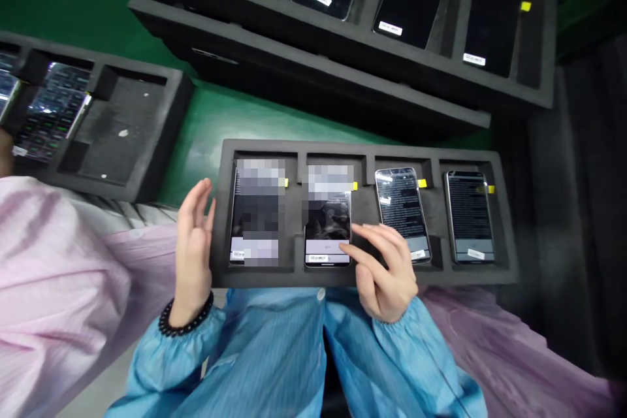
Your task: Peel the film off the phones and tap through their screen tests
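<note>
A dark foam tray [367, 277] lies in front of me, with a smartphone in each of its compartments. My right hand [385, 268] holds nothing; its index fingertip is at the lower screen of the second phone from the left [327, 219], its other fingers loosely curled. Partly under that hand is the third phone [399, 199], showing lines of text. Text also fills the rightmost phone [470, 215]. Beside the tray's left wall, my left hand [193, 245] stands upright with fingers stretched, nearest the leftmost phone [257, 215]. Parts of the two left screens are blurred out.
Behind, stacked foam trays [313, 46] hold several dark-screened phones with white labels. Another foam tray [171, 104] stands at left on the green table [230, 111], with phones and a vacant compartment. People in pink sleeves [59, 294] are close on both sides.
</note>
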`<state>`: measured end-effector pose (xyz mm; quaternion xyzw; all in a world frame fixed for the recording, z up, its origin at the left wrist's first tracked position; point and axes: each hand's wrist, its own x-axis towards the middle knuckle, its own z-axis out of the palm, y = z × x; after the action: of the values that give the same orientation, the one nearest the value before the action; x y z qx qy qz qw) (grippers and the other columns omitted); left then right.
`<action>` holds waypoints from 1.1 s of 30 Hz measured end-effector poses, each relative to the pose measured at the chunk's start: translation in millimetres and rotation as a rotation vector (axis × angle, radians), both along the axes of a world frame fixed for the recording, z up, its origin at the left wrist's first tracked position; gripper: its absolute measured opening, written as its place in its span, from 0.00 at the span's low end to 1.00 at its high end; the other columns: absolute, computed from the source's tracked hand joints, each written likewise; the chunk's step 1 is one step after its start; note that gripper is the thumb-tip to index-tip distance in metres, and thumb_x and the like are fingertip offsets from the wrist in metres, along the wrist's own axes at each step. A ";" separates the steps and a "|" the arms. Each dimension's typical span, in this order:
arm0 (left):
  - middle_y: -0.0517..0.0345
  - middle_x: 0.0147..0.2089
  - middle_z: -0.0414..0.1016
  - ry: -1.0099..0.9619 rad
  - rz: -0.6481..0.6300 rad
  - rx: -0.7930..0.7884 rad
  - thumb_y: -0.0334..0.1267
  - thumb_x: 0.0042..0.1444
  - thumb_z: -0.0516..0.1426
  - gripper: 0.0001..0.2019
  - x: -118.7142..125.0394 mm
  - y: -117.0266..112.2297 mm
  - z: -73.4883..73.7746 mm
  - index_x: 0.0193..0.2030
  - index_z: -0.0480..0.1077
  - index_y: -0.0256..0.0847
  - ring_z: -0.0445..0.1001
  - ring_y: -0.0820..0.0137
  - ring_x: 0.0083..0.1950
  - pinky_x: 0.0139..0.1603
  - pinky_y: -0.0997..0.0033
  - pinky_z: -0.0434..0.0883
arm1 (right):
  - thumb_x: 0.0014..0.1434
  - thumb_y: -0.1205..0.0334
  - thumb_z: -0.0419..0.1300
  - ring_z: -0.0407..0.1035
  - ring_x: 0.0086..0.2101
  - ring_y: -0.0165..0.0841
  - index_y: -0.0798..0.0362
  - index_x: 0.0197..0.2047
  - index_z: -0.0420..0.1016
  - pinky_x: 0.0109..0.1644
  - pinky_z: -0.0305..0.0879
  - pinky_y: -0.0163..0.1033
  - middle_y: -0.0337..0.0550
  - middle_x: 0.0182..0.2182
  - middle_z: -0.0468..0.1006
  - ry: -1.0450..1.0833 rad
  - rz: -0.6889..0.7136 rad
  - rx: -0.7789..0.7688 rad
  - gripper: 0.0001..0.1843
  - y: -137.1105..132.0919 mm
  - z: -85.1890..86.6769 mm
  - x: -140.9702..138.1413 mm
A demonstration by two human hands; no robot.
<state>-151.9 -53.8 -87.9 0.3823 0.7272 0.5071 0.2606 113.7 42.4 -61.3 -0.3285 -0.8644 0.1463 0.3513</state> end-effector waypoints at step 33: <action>0.67 0.77 0.53 0.788 -0.110 -0.074 0.35 0.68 0.49 0.24 12.2 -15.7 13.8 0.68 0.65 0.60 0.48 0.53 0.79 0.79 0.32 0.37 | 0.70 0.62 0.53 0.68 0.58 0.42 0.49 0.47 0.82 0.70 0.55 0.60 0.50 0.59 0.76 -0.256 0.035 -0.015 0.14 22.5 8.9 10.4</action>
<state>-139.8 -69.5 -74.1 0.5762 0.7677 0.2806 0.0020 124.2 64.9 -52.4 -0.3321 -0.9066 0.1160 0.2330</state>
